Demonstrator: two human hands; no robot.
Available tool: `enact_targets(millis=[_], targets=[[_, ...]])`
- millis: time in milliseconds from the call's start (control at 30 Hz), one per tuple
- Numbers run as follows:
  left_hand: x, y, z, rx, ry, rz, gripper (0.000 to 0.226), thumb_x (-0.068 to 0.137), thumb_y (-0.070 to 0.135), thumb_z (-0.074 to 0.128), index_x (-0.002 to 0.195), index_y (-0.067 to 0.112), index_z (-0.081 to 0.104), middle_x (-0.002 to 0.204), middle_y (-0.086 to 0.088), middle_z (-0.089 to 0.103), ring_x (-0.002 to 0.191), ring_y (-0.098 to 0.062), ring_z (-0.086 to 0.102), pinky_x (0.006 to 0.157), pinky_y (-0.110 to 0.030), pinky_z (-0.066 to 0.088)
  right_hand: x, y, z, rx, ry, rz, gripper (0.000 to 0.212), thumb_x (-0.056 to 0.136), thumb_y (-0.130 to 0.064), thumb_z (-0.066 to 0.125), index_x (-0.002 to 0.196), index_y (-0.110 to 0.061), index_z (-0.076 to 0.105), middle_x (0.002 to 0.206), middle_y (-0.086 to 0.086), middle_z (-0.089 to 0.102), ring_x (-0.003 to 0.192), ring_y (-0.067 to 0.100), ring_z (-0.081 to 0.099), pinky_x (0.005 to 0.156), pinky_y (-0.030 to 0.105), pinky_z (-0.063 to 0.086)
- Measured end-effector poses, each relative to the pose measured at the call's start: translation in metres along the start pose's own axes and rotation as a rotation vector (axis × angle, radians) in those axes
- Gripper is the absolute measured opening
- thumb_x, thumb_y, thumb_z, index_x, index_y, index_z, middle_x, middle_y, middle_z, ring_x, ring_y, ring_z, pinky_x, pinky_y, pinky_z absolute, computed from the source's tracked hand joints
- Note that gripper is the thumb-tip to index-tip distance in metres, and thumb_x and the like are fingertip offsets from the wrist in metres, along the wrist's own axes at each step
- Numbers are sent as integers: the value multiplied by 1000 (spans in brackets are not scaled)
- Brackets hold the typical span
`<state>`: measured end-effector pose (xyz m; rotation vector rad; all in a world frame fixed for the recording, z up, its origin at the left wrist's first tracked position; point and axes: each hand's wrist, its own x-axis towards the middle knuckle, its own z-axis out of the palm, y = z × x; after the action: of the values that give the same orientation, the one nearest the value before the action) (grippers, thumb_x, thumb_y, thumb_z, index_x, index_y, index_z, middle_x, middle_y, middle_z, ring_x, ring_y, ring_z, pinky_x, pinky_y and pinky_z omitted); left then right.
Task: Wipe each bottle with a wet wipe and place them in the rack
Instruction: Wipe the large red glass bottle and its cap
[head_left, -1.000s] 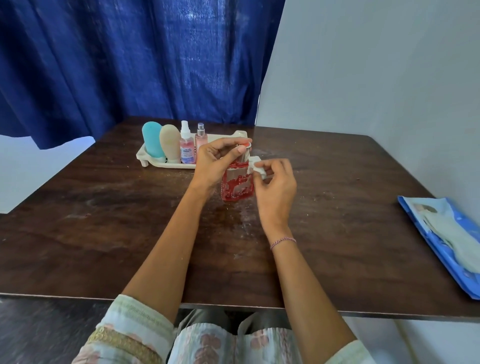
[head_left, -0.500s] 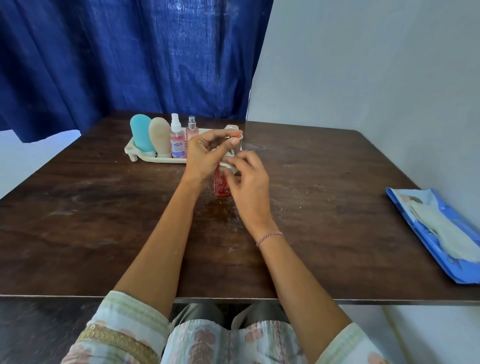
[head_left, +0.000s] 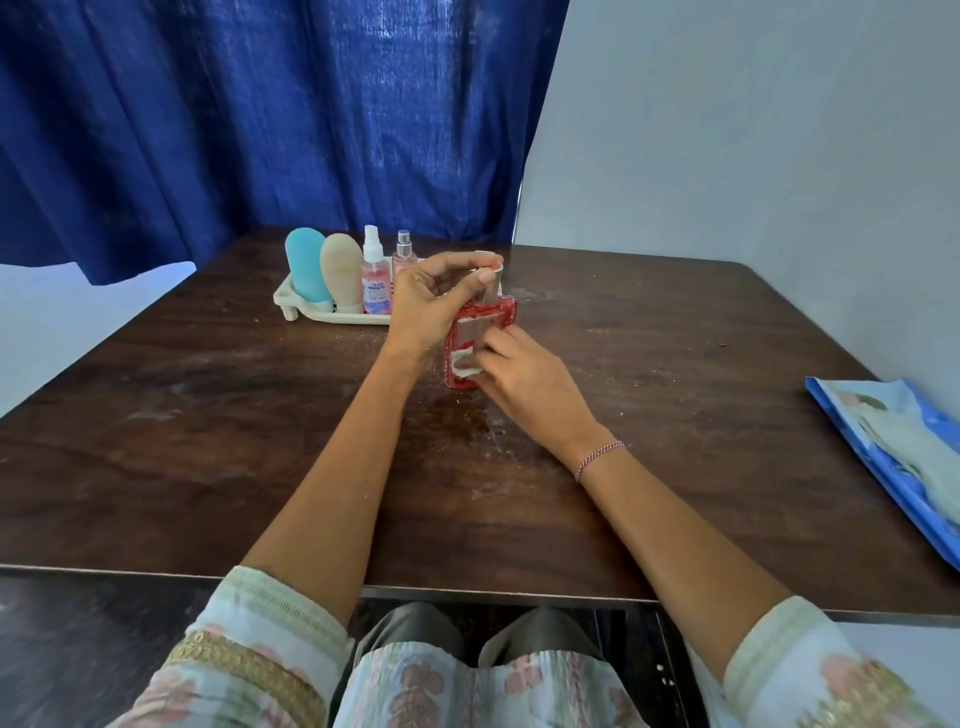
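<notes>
A red rectangular bottle (head_left: 485, 325) stands upright on the dark wooden table (head_left: 208, 441) near its middle. My left hand (head_left: 436, 301) pinches its silver cap from above. My right hand (head_left: 524, 371) presses a small white wet wipe (head_left: 464, 362) against the lower front of the bottle. Behind, a cream rack (head_left: 298, 304) holds a teal bottle (head_left: 306, 265), a beige bottle (head_left: 341, 270), a pink spray bottle (head_left: 375, 278) and a small pink spray bottle (head_left: 403, 257).
A blue wet-wipe pack (head_left: 904, 447) lies at the table's right edge. A blue curtain (head_left: 260, 104) hangs behind the table and a grey wall (head_left: 753, 130) runs along the right side.
My right hand has slid the wipe down from the bottle's top to its lower front. The left hand keeps its hold on the cap.
</notes>
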<state>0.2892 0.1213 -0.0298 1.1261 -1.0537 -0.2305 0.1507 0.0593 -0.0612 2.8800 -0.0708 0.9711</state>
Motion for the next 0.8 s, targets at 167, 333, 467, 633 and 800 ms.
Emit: enact_targets(millis=[167, 333, 467, 633, 800], targets=[[-1, 2, 1, -19, -1, 20, 26, 86, 1, 64, 111, 7, 64, 94, 9, 74, 96, -12, 68, 83, -23, 53, 10, -1, -9, 126, 230, 118, 15, 81, -6, 68, 96, -5, 67, 95, 7, 61, 92, 19, 55, 84, 27, 48], [-2, 3, 3, -37, 14, 14, 22, 86, 1, 63, 107, 9, 66, 92, 10, 74, 94, -8, 68, 81, -21, 54, 7, 0, -4, 120, 39, 100, 18, 78, -8, 71, 95, -6, 67, 95, 6, 61, 87, 21, 58, 78, 31, 51], [-2, 0, 4, -40, 40, 9, 17, 86, 6, 65, 101, 15, 68, 94, 10, 74, 97, -11, 68, 84, -24, 54, 5, 1, -1, 112, -151, 106, 18, 80, -11, 69, 97, -6, 70, 95, 7, 64, 89, 23, 61, 78, 39, 53], [-3, 2, 5, -45, 22, 40, 22, 86, 1, 63, 104, 14, 66, 92, 11, 74, 95, -9, 68, 82, -21, 53, 12, -7, -7, 132, 167, 135, 16, 82, -11, 67, 97, -6, 69, 92, 6, 63, 87, 18, 58, 79, 26, 49], [-4, 2, 5, -38, 34, 32, 21, 86, 3, 64, 103, 15, 66, 90, 13, 74, 94, -7, 68, 81, -21, 53, 8, -7, -2, 68, 9, 81, 14, 79, -9, 69, 93, -5, 68, 94, 8, 64, 86, 22, 60, 76, 31, 51]])
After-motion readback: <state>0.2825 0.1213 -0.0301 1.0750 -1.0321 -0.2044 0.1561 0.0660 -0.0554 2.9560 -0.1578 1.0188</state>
